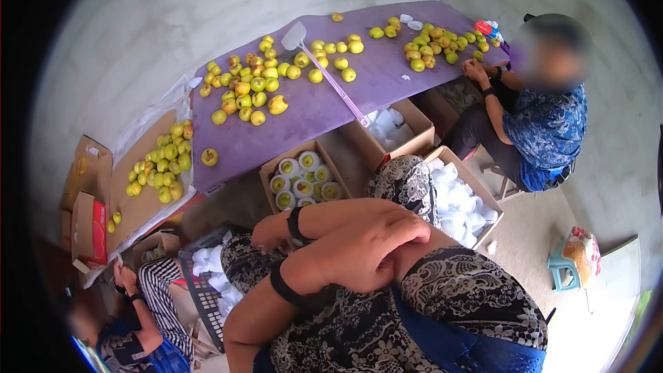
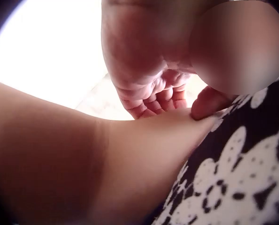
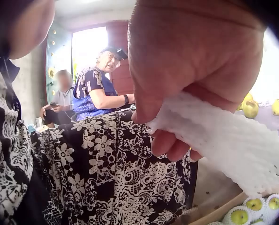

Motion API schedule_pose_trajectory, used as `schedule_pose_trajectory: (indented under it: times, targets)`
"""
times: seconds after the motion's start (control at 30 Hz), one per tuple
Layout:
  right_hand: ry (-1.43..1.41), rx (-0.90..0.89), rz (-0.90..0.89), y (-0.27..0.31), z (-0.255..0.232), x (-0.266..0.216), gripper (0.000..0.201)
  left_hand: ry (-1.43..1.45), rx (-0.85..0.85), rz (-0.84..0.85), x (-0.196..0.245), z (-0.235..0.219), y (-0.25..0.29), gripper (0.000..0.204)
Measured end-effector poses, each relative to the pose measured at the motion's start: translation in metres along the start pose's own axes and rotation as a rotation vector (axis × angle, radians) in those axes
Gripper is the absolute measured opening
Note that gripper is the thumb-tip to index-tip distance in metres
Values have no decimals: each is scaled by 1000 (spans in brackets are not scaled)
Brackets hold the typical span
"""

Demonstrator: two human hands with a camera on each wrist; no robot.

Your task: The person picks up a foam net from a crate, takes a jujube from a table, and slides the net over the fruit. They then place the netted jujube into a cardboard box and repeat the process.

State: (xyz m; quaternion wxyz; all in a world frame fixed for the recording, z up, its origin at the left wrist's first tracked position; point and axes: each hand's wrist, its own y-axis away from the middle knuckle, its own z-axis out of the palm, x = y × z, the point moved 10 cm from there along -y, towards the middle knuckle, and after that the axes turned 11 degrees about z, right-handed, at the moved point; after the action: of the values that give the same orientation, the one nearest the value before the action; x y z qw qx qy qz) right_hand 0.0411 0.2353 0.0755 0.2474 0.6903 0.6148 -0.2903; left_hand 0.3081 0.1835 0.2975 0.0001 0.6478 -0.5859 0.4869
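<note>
My left hand [image 1: 366,252] lies across my bare right arm [image 2: 130,159]. In the left wrist view its fingers [image 2: 149,104] are curled, with fingertips and thumb against the skin. My right hand [image 1: 269,231], mostly hidden behind the left arm in the head view, reaches out to the left over my patterned lap. The right wrist view shows it gripping a white foam net sleeve [image 3: 219,140], flattened and hanging from the fingers. Just below the sleeve are apples in foam nets [image 3: 240,216], packed in a cardboard box [image 1: 269,190].
A purple table [image 1: 297,131] bears many yellow-green apples [image 1: 245,90] and a fly swatter [image 1: 331,83]. Open boxes [image 1: 452,231] of foam nets stand below it. A dark crate [image 1: 204,290] is at my left. One person [image 1: 545,124] sits right, another [image 1: 145,331] left.
</note>
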Motion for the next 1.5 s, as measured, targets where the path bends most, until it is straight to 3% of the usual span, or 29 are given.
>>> schedule_pose_trajectory:
  times: [0.2, 0.3, 0.37, 0.43, 0.5, 0.53, 0.57, 0.6, 0.63, 0.67, 0.7, 0.73, 0.8, 0.87, 0.93, 1.0, 1.1, 1.23, 1.37, 1.5]
  targets:
    - [-125, 60, -36, 17, -18, 7, 16, -2, 6, -43, -3, -3, 10, 38]
    - [-191, 86, -50, 27, -44, 18, 15, -5, -67, -186, -12, -12, 29, 29]
    - [-238, 101, -57, 19, -67, 28, 15, -221, -185, -353, -17, -31, 51, 22]
    - [-286, 119, -65, 9, -86, 35, 15, -447, -23, -310, -9, -74, 74, 17]
    - [-329, 133, -77, 7, -88, 36, 14, -459, 385, -429, -10, -122, 116, 19]
    - [-398, 273, 166, 3, -109, 58, 14, -521, 584, -460, -9, -144, 142, 26]
    - [-395, 271, 165, 6, -120, 51, 14, -580, 783, -488, -9, -163, 171, 33]
    - [-873, 281, 156, 16, -134, 54, 18, -582, 786, -486, -13, -169, 188, 33]
    - [-1354, 282, 142, 24, -139, 56, 23, -749, 844, -566, -12, -180, 216, 45]
    - [-1354, 280, 143, 28, -142, 50, 23, -917, 899, -648, -8, -185, 234, 58]
    - [-1411, 296, 42, 34, -150, 39, 27, -917, 901, -649, -12, -179, 240, 58]
    - [-1465, 312, -61, 40, -158, 29, 30, -780, 895, -685, -26, -172, 246, 66]
    - [-1502, 296, -80, 48, -157, 14, 30, -643, 886, -721, -43, -158, 250, 75]
    - [-1540, 271, -105, 55, -156, 10, 30, -14, 1016, -437, -63, -137, 239, 79]
    - [-1642, 303, -286, 58, -161, 8, 34, 19, 999, -402, -66, -135, 240, 75]
    - [-1647, 304, -312, 61, -162, 12, 35, 34, 973, -403, -69, -135, 246, 67]
    - [-1647, 412, -134, 69, -160, 19, 23, -4, 1027, -476, -70, -139, 254, 47]
    - [-1635, 447, -30, 72, -153, 37, 18, 15, 1116, -427, -68, -139, 261, 36]
    - [-1687, 492, 35, 73, -147, 52, 19, 226, 1108, -299, -65, -133, 250, 42]
    - [-1685, 477, 19, 70, -140, 50, 19, 127, 1093, -388, -68, -123, 249, 46]
